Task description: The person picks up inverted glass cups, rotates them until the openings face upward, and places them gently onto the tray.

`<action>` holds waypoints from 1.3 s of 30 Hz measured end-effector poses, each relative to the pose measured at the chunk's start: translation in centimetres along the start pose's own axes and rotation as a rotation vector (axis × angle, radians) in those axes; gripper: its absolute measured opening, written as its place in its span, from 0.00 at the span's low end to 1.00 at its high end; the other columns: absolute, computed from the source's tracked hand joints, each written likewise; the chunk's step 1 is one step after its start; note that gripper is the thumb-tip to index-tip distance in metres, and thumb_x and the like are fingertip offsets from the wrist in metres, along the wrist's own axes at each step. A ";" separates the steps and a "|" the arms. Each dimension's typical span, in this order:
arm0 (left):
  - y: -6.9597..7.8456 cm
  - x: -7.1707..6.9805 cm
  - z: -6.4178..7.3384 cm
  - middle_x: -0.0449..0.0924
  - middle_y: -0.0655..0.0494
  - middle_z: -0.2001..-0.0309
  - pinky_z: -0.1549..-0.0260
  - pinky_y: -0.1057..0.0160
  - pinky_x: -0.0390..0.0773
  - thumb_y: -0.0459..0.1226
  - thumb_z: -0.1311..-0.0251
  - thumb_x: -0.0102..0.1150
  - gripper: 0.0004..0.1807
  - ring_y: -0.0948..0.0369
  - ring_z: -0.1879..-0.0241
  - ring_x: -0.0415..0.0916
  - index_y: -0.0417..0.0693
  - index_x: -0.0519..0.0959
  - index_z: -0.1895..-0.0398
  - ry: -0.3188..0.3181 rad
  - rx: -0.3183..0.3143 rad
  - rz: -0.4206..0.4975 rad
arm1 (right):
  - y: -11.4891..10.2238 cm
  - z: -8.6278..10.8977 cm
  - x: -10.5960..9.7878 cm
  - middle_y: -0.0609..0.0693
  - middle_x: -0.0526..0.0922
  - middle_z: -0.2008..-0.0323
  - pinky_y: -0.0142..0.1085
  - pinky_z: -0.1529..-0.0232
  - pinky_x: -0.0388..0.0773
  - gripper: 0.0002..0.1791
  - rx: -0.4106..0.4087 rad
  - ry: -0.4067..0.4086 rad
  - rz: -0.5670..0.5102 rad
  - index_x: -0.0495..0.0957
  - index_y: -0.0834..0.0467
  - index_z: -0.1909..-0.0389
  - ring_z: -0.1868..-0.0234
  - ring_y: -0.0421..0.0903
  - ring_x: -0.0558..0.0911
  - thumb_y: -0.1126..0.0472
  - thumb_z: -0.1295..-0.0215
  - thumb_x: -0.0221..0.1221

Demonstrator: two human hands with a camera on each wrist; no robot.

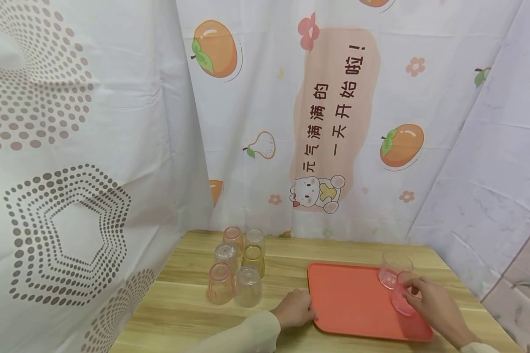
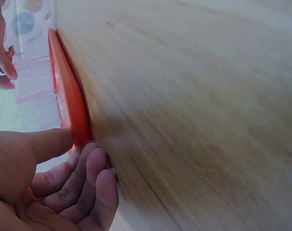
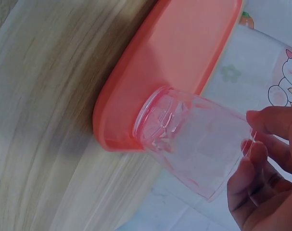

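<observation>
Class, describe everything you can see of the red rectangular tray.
The red, rectangular, plastic-looking tray has rounded corners and a raised rim. It lies flat on the yellowish wood-grain table, its left edge pinched by the left hand. At its right end stand two see-through cups; the right hand holds the nearer cup.

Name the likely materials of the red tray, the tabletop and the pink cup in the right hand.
Red tray: probably plastic, smooth and satin; colour even, corners rounded.
Tabletop: wood or wood-look laminate, fairly matte; grain streaks show.
Pink cup: glass or clear plastic, glossy; see-through, with bright glints near its base.
</observation>
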State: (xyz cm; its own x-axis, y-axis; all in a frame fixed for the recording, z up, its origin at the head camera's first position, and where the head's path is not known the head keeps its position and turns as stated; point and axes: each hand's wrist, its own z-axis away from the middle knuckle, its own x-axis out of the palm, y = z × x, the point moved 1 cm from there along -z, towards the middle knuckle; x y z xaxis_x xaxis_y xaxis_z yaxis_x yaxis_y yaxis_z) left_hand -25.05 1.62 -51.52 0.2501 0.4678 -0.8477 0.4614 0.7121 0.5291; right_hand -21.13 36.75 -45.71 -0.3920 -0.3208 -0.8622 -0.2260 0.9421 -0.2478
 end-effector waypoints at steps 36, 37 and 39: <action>0.2 -0.5 0.5 0.61 0.64 0.87 0.87 0.71 0.60 0.37 0.34 0.67 0.25 0.69 0.88 0.56 0.51 0.66 0.87 -0.009 0.063 -0.052 | -7.5 1.4 5.4 0.34 0.75 0.69 0.34 0.70 0.76 0.06 -0.270 -0.282 -0.230 0.83 0.50 0.66 0.70 0.32 0.73 0.60 0.40 0.72; 0.3 -0.5 0.5 0.61 0.64 0.87 0.87 0.71 0.60 0.37 0.34 0.67 0.26 0.69 0.88 0.56 0.51 0.66 0.88 -0.007 0.070 -0.060 | -7.7 1.5 5.7 0.33 0.75 0.69 0.34 0.70 0.75 0.06 -0.274 -0.292 -0.241 0.83 0.49 0.67 0.70 0.32 0.73 0.59 0.39 0.72; 0.3 -0.6 0.6 0.62 0.64 0.86 0.86 0.71 0.61 0.37 0.34 0.67 0.26 0.69 0.88 0.56 0.51 0.65 0.88 -0.006 0.075 -0.066 | -8.1 1.8 6.4 0.32 0.74 0.69 0.33 0.70 0.75 0.06 -0.296 -0.281 -0.250 0.83 0.48 0.67 0.69 0.31 0.73 0.58 0.39 0.72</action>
State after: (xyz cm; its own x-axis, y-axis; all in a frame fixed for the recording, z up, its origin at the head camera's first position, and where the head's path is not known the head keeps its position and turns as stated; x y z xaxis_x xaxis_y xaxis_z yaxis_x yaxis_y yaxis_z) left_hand -24.56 1.29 -50.90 0.2224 0.4175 -0.8810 0.5391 0.7003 0.4680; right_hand -20.17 27.23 -50.04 -0.0461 -0.4564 -0.8886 -0.5427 0.7582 -0.3613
